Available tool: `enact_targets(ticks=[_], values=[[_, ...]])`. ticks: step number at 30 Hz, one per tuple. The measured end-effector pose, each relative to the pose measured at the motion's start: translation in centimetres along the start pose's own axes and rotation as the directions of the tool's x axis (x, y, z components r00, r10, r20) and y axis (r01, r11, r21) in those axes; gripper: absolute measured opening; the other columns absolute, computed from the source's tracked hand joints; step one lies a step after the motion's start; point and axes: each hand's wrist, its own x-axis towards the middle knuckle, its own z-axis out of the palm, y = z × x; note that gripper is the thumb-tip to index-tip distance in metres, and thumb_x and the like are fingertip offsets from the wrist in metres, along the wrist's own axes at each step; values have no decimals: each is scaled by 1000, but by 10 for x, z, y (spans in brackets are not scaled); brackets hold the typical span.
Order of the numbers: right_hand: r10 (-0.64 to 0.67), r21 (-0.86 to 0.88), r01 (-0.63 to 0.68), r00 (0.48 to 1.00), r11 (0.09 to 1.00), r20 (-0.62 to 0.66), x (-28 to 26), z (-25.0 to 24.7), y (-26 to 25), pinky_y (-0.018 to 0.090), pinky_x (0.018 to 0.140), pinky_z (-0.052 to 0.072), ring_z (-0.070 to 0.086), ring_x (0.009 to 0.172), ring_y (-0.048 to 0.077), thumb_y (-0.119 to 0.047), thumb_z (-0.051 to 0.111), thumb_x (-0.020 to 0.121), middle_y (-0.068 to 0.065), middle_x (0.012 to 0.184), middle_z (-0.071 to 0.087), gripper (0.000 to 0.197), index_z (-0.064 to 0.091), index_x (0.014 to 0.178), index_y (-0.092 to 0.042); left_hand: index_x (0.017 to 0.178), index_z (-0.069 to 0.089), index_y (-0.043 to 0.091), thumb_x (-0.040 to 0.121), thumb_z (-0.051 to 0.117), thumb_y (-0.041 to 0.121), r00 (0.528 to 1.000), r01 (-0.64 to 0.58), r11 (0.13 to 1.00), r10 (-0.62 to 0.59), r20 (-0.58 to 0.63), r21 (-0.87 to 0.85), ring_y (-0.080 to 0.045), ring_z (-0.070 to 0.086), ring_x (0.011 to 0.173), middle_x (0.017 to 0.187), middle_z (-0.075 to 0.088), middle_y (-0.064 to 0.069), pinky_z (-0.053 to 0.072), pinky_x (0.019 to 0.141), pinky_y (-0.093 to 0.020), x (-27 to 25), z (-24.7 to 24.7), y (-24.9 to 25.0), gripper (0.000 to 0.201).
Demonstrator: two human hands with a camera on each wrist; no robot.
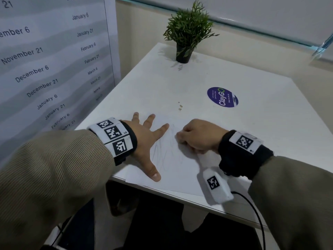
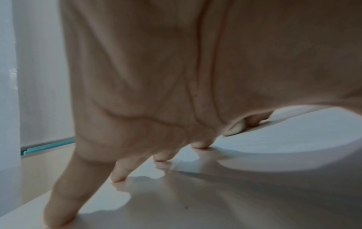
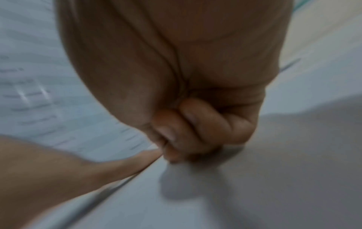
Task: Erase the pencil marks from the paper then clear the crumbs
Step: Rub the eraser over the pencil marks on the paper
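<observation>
"ClayGo" sticker (image 1: 222, 97); dated wall chart (image 1: 54, 56)

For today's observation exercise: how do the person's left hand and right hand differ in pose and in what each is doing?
The left hand lies flat with fingers spread, pressing the paper; the right hand is curled into a fist. The left holds nothing; the right's fingertips pinch something pale, probably the eraser. Both rest on the paper.

Dim even light, soft shadows, wrist views blurry, edges distorted
</observation>
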Motion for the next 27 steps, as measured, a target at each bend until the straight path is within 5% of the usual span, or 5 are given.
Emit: enact_targets(ticks=[10, 15, 18, 22, 27], values=[[39, -11, -40, 996, 999, -74, 9, -12, 0, 30, 57, 46, 52, 51, 25, -31, 55, 99, 11, 61, 62, 37, 62, 71, -8, 136, -43, 54, 28, 65, 100, 1000, 5, 1000, -5, 8, -8, -48, -27, 147, 156, -46, 0, 16, 111, -77, 2, 0, -1, 159], [-44, -55, 49, 995, 997, 87, 2, -3, -3, 26, 52, 41, 47, 50, 24, -36, 55, 99, 7, 57, 58, 41, 63, 67, -12, 135, -44, 54, 28, 65, 100, 1000, 0, 1000, 1, 8, -16, -48, -28, 146, 155, -46, 0, 14, 112, -78, 2, 0, -2, 159], [-26, -122, 17, 997, 992, -74, 1, -12, 3, 27, 56, 42, 51, 52, 21, -36, 52, 102, 5, 62, 60, 44, 61, 69, -10, 135, -44, 54, 29, 65, 100, 1000, 13, 1000, -13, 10, -8, -47, -27, 147, 155, -46, 0, 16, 112, -77, 1, 0, 0, 159], [-135, -185, 154, 984, 971, 112, -11, 5, -4, 31, 59, 48, 51, 49, 20, -38, 52, 100, 5, 60, 63, 44, 63, 68, -10, 134, -44, 54, 28, 64, 101, 1000, 9, 1000, -9, 4, 0, -48, -26, 147, 156, -46, 0, 18, 112, -76, 1, 1, 0, 159], [-105, -197, 97, 994, 976, -26, -9, -2, 3, 30, 61, 43, 55, 61, 20, -39, 52, 101, 1, 65, 61, 43, 59, 67, -13, 136, -43, 53, 29, 64, 101, 1000, 16, 1000, -16, 2, 7, -47, -25, 148, 157, -44, 0, 19, 112, -75, -2, 0, 1, 158]])
